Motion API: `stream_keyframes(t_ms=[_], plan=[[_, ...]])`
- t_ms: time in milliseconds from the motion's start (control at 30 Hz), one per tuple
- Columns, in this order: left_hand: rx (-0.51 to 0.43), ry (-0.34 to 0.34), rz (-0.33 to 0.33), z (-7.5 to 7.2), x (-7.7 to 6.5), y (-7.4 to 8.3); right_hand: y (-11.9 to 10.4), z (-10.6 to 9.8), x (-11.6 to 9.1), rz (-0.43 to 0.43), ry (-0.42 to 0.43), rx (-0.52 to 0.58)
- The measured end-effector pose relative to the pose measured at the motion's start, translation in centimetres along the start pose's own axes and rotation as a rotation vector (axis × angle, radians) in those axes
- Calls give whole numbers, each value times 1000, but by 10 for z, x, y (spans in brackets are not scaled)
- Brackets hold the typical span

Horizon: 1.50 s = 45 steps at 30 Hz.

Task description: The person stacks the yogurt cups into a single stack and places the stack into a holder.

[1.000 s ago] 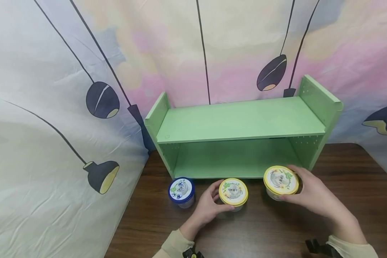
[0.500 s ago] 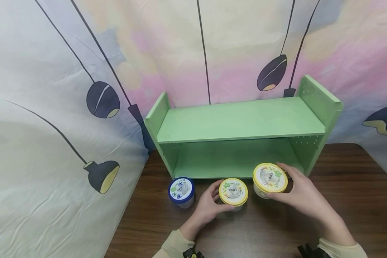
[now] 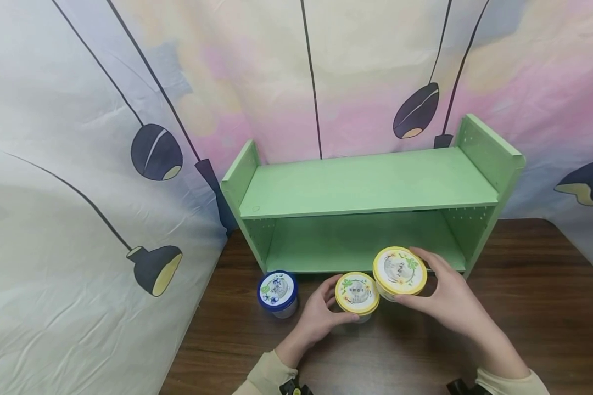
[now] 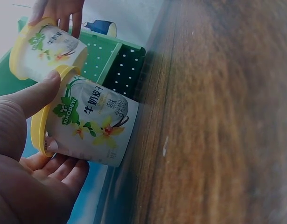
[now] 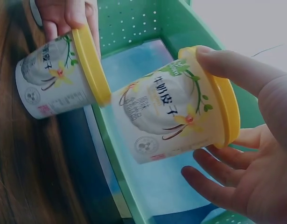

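The right yellow-lidded cup [image 3: 400, 271] is hanging above the table between the thumb and fingers of the right hand [image 3: 445, 291], which is pinching it around the rim, thumb on the near side and fingertips on the far side. That hold is sitting high, so the paper wall below is staying unsqueezed; good handling is probably depending on light, even pressure there, enough to carry the weight without flexing the lid. The left hand [image 3: 318, 315] is gripping the left yellow-lidded cup [image 3: 357, 293] in a similar way, thumb and fingers on opposite sides near the lid, while that cup is standing upright on the table. The two cups are lying very close together, the raised one higher and slightly farther from the person; whether its base is brushing the other's lid, the wrist views are not showing clearly enough to tell. With so little room, the right hand is likely needing to guide its cup slowly and level, and the left hand to be bracing its own against a knock. Just behind, the green shelf [image 3: 368, 181] is presenting its front edge near the raised cup, another thing worth clearing. To the left of the left hand, the blue-lidded cup [image 3: 278, 293] is standing on the wooden table [image 3: 400, 351], and beyond everything a printed cloth [image 3: 365, 71] is hanging as a backdrop.
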<state>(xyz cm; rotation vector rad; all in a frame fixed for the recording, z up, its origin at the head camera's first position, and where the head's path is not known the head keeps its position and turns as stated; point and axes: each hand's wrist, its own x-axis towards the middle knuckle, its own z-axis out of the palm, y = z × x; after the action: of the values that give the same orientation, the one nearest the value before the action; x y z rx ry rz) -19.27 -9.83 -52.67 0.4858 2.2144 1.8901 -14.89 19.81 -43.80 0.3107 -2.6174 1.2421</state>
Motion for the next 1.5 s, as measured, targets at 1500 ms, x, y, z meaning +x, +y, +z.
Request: stream_keyframes(t_ms=[1500], plan=[[-24,16,-5,4,1,-1,-29,54,17,16,-36,116]])
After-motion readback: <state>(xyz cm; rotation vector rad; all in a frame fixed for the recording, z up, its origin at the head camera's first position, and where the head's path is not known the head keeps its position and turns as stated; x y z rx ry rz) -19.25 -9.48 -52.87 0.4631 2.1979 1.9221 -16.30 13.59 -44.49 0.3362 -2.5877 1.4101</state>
